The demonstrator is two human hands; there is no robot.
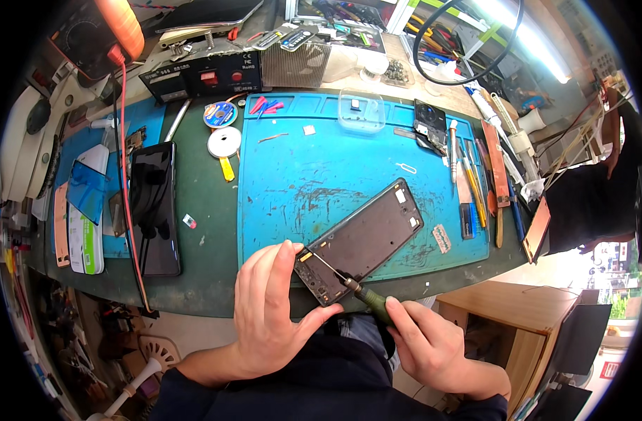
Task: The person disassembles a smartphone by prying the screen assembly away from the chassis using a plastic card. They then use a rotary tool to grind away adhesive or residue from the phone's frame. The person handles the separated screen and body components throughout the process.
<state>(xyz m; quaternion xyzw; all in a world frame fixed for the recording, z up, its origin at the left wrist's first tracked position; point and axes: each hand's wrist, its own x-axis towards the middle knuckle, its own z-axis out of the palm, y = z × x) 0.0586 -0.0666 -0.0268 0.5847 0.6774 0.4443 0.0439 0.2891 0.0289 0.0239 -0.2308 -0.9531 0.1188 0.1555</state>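
Note:
A dark phone frame [368, 235] lies slanted across the front edge of the blue mat, its bare inner side up. My left hand [265, 309] grips its near-left end, fingertips at the left corner and thumb at the bottom corner. In my right hand [427, 344] is a screwdriver [371, 300] with a green handle, held between thumb and fingers. Its thin metal shaft crosses the near end of the frame, pointing at a small gold patch by my left fingertips. Whether the tip touches the frame I cannot tell.
Around the frame on the blue mat [293, 210] are a perforated metal blade [441, 238], a SIM pin [406, 168] and a clear plastic box [361, 111]. Tweezers and tools line the right side. A black phone [154, 210] and hanging multimeter leads [126, 175] are at left.

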